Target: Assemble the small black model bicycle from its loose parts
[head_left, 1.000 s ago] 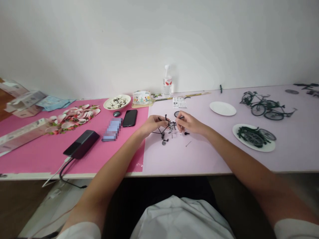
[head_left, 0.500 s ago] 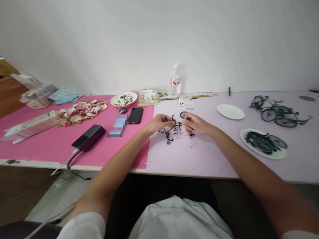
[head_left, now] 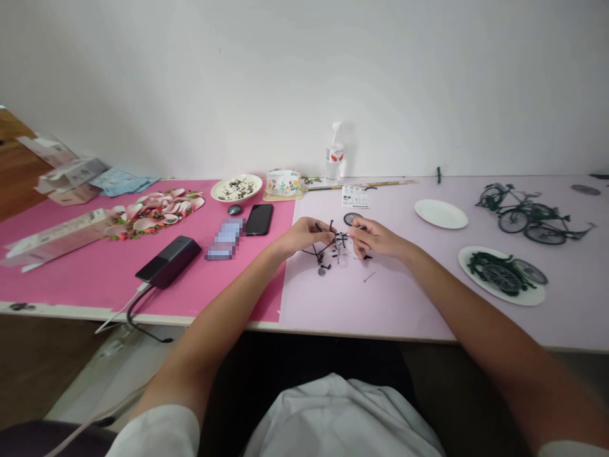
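My left hand (head_left: 304, 235) is closed on a dark model bicycle frame (head_left: 316, 254), which hangs tilted below the fingers over the lilac half of the table. Just across from it, my right hand (head_left: 377, 240) is pinched close to the frame's top end; whatever sits in its fingertips is too small to make out. Small black parts (head_left: 341, 244) lie between and beneath the hands. Behind the right fingers shows a small spoked wheel (head_left: 352, 219). Nearer me lies a thin pin-like piece (head_left: 369, 277).
To the right are an oval white plate (head_left: 441, 214), a plate of green bicycle parts (head_left: 535, 293) and green model bicycles (head_left: 533, 216). A printed sheet (head_left: 354, 197) and a bottle (head_left: 335, 162) stand behind. Leftward lie a black phone (head_left: 259, 219), a power bank (head_left: 169, 262) and pink petal-shaped pieces (head_left: 162, 212).
My right fingertips have drawn slightly away from the frame; a thin light sliver seen between the hands before no longer shows. My left hand keeps its hold on the frame.
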The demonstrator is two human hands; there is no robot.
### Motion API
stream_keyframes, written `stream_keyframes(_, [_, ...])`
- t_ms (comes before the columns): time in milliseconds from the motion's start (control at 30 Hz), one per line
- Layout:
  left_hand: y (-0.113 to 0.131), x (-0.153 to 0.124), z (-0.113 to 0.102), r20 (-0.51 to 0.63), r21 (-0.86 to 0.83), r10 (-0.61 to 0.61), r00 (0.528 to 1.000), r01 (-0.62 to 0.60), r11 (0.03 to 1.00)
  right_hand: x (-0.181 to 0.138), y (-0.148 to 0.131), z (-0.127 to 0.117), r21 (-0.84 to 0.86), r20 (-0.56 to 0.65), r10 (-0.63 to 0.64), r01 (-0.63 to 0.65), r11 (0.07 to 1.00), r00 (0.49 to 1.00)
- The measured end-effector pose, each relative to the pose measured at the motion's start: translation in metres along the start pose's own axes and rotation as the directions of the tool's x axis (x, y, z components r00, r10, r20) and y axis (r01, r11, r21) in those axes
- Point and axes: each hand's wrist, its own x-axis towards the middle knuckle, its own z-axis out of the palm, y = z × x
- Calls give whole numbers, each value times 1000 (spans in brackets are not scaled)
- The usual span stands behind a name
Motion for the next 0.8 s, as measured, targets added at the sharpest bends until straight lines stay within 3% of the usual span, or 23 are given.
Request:
stream_keyframes(400, [6, -3, -6, 35, 7, -13, 999, 13, 1000, 4, -2, 7, 3, -29, -6, 6, 1000, 1000])
stream_keyframes(567, [6, -3, -8, -32, 54, 36, 999, -34, 998, 3, -2, 7, -179, -100, -83, 64, 982, 992])
stream_keyframes(800, [3, -1, -6, -144, 90, 102, 984, -89, 992, 3, -8, 15, -456, -178, -269, 163, 875, 947])
